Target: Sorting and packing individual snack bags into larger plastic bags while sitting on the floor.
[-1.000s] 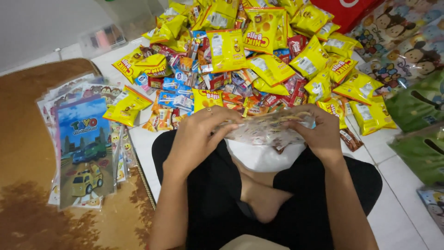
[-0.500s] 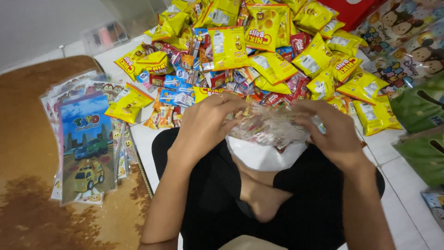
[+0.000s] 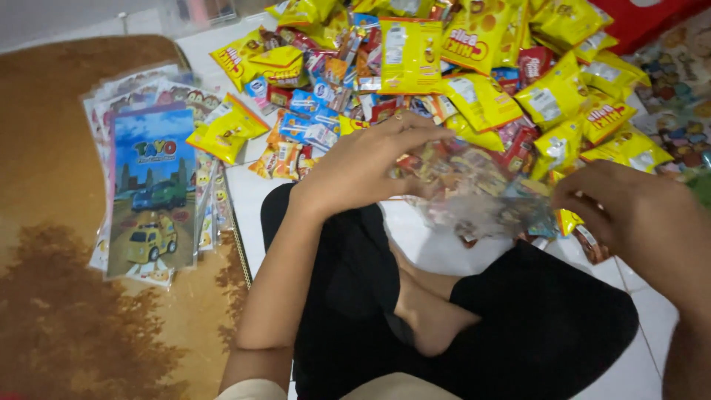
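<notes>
Left hand and right hand fingers pinch a crinkly clear plastic bag.

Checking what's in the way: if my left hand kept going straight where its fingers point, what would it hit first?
The left hand points right, already touching the clear printed bag; beyond lie the yellow snack packets, though depth is unclear.

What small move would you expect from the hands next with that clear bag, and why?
Probably pulling the bag's mouth open. Both the left hand and the right hand grip opposite ends of the clear printed bag, stretched between them over the lap, with the pile of snack packets just beyond.
</notes>
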